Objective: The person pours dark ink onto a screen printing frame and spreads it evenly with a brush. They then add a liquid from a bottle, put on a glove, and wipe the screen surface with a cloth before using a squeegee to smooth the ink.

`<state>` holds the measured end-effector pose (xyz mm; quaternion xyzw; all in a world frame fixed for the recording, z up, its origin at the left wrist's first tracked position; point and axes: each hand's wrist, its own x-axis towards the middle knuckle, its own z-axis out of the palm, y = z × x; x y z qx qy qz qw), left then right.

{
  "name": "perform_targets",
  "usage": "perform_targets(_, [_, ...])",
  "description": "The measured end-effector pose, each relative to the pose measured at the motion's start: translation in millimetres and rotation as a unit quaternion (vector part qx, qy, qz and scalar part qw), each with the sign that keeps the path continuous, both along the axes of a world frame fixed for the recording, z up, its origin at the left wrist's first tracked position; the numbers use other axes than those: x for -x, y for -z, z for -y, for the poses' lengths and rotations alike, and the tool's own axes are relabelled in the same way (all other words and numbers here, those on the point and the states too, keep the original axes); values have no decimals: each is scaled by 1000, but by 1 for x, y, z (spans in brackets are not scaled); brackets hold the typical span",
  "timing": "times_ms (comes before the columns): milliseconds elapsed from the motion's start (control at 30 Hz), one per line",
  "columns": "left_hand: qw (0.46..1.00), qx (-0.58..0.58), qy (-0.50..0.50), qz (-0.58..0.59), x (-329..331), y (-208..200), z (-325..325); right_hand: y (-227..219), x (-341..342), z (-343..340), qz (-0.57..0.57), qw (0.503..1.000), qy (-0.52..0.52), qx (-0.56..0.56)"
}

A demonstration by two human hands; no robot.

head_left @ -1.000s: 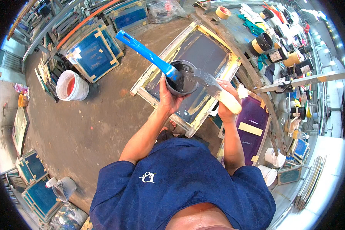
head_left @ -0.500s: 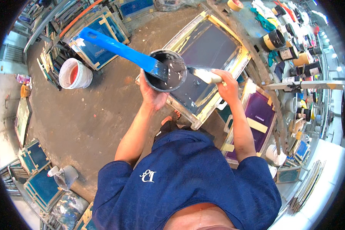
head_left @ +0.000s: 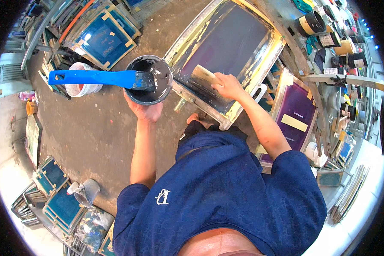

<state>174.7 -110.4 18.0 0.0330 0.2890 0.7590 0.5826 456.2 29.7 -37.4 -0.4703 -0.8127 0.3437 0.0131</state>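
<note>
My left hand (head_left: pixel 146 110) cups the underside of a round tub of dark grey ink (head_left: pixel 149 79). A blue-handled scraper (head_left: pixel 96 78) rests across the tub, its blade in the ink and its handle pointing left. My right hand (head_left: pixel 228 85) grips a pale wooden squeegee (head_left: pixel 204 75) pressed onto the dark mesh of a framed printing screen (head_left: pixel 230 40). The screen's pale frame (head_left: pixel 200 105) lies tilted just right of the tub.
A white bucket (head_left: pixel 82 87) stands on the concrete floor beside stacked blue screens (head_left: pixel 101 39). More blue screens (head_left: pixel 55 192) lean at lower left. A purple screen (head_left: pixel 295 117) sits to the right, next to a bench crowded with ink pots (head_left: pixel 311 22).
The tub and scraper swung left and lower in view, the scraper handle now level. My right hand moved the squeegee onto the screen mesh.
</note>
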Motion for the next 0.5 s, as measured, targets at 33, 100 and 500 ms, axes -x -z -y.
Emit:
perform_targets(33, [1000, 0, 1, 1, -2, -2, 1, 1, 0, -1, 2, 1000, -5, -5])
perform_targets(100, [1000, 0, 6, 6, -7, -6, 2, 1, -3, 5, -8, 1000, 15, 1])
perform_targets(500, [997, -40, 44, 39, -9, 0, -12, 59, -26, -15, -100, 969, 34, 224])
